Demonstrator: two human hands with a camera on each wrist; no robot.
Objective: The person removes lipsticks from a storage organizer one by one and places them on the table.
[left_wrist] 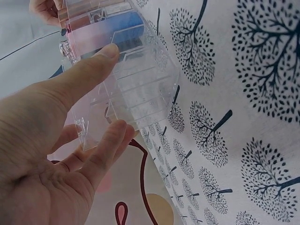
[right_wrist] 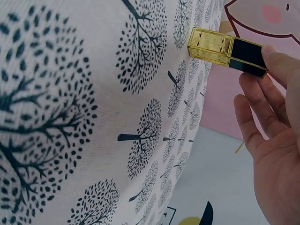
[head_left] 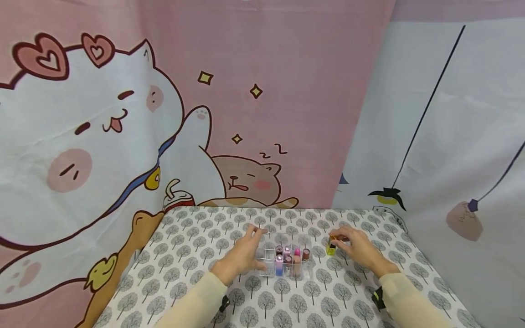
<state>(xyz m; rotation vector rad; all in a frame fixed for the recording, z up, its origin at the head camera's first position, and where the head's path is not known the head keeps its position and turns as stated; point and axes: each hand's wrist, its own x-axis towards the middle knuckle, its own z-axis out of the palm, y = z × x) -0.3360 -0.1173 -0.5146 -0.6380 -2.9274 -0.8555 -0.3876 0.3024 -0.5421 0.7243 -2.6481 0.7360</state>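
Careful, we might get a tumble

Our R hand (head_left: 356, 246) pinches the gold tube (right_wrist: 213, 45) by its black top, thumb & fingers clamped, right of the clear box (left_wrist: 145, 96) & apart from it. Our L hand (head_left: 239, 254) grips the box's left end, thumb & fingers on two sides. If our pinch slips, the tube prob falls b/c it's thin. A hard L push could shake the lipsticks (head_left: 289, 259). We can't tell if the tube touches the cloth (head_left: 287, 300); L wrist view cuts off the box.
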